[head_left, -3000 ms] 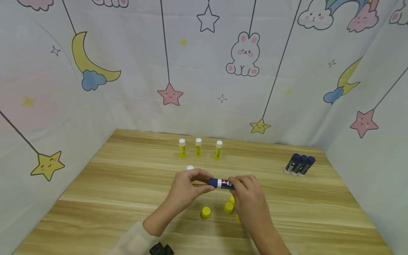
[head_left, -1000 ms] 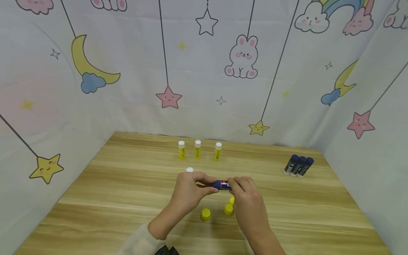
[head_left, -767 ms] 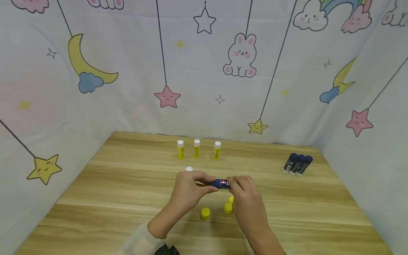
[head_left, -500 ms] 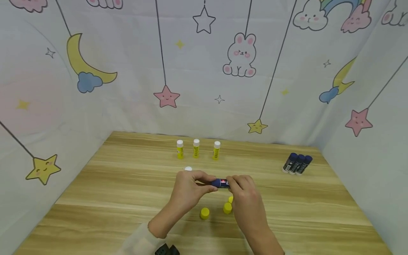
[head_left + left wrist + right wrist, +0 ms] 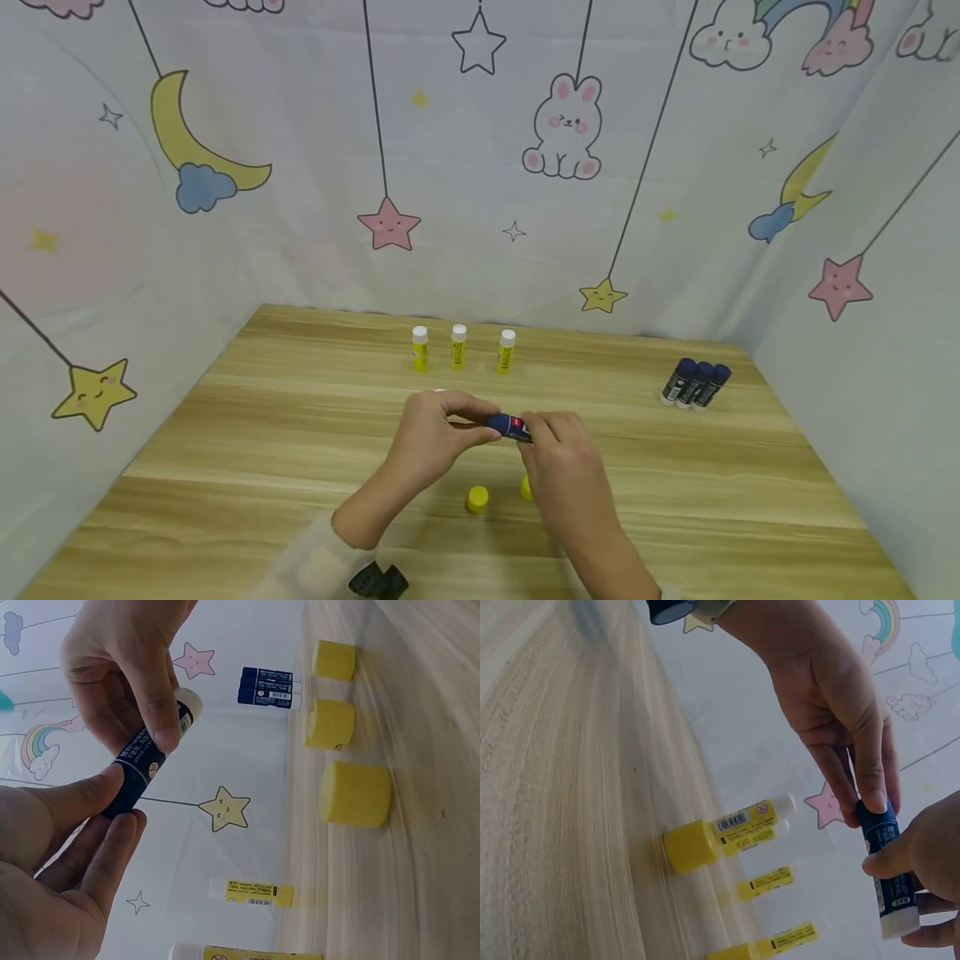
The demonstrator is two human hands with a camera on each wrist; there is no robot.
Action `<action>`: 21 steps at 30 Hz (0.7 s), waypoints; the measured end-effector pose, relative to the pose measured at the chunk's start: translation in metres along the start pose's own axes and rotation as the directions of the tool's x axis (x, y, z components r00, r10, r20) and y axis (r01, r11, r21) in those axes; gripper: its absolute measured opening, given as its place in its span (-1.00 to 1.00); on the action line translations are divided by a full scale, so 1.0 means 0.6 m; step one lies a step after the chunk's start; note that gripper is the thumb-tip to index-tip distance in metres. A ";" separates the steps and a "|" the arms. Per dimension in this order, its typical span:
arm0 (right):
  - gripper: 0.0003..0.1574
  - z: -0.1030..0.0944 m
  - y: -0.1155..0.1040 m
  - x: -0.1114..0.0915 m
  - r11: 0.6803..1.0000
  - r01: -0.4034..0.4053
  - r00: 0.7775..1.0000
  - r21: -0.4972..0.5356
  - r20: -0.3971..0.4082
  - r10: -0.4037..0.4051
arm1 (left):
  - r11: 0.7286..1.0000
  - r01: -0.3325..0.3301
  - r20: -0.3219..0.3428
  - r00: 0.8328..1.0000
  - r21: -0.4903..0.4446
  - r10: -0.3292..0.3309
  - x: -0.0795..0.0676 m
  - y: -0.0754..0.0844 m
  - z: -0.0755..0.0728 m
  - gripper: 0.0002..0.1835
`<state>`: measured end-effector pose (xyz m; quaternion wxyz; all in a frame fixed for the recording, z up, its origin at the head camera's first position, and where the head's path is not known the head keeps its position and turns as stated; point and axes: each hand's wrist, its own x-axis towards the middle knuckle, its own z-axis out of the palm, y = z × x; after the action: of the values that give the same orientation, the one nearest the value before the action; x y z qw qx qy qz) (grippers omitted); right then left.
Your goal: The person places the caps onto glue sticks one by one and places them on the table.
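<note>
Both hands hold one dark blue glue stick [image 5: 510, 427] in the air above the table. My left hand [image 5: 431, 437] pinches its blue cap end between thumb and fingers. My right hand [image 5: 570, 467] grips the labelled body; the white base end shows in the left wrist view and the right wrist view. The cap sits against the body, with no white band visible between them. Below the hands, yellow caps stand on the table: one cap [image 5: 477, 500] is in full view, another cap [image 5: 527, 487] is partly covered by the right hand. The left wrist view shows a third cap [image 5: 334, 660].
Three yellow glue sticks [image 5: 459, 347] with white tops stand upright at the table's back. Another white top [image 5: 440, 390] peeks out behind the left hand. Three dark blue glue sticks [image 5: 696, 383] stand together at the back right. A printed cloth [image 5: 480, 167] encloses the wooden table [image 5: 225, 450].
Three seconds ago a white band showed between the blue cap and the body; it disappeared by one second ago. Since then both hands have shifted slightly left and the glue stick has tilted.
</note>
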<state>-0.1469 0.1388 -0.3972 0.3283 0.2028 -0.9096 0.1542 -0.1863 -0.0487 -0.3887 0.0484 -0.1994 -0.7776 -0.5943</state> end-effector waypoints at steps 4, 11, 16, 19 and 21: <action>-0.62 0.005 -0.005 0.007 0.998 0.063 0.998 0.021 -0.029 -0.062 | 0.999 -0.021 0.013 1.000 -0.027 0.021 -0.003 0.002 0.002 -0.75; -0.60 0.009 -0.009 0.013 0.995 0.093 0.995 0.036 -0.042 -0.092 | 0.999 -0.043 0.014 0.999 -0.027 0.043 -0.004 0.010 0.009 -0.75; -0.60 0.009 -0.007 0.014 0.995 0.082 0.996 0.059 -0.041 -0.079 | 0.999 -0.047 0.008 0.999 -0.023 0.047 -0.003 0.012 0.013 -0.75; -0.59 0.008 -0.004 0.014 0.995 0.070 0.997 0.075 -0.030 -0.068 | 0.999 -0.044 0.016 0.999 -0.032 0.044 -0.003 0.013 0.014 -0.75; -0.57 0.007 -0.001 0.014 0.995 0.046 0.999 0.083 -0.014 -0.045 | 0.999 -0.044 0.018 0.999 -0.019 0.045 -0.002 0.012 0.014 -0.76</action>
<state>-0.1546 0.1347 -0.3947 0.3286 0.2361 -0.8954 0.1856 -0.1809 -0.0396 -0.3848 0.0526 -0.2227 -0.7677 -0.5985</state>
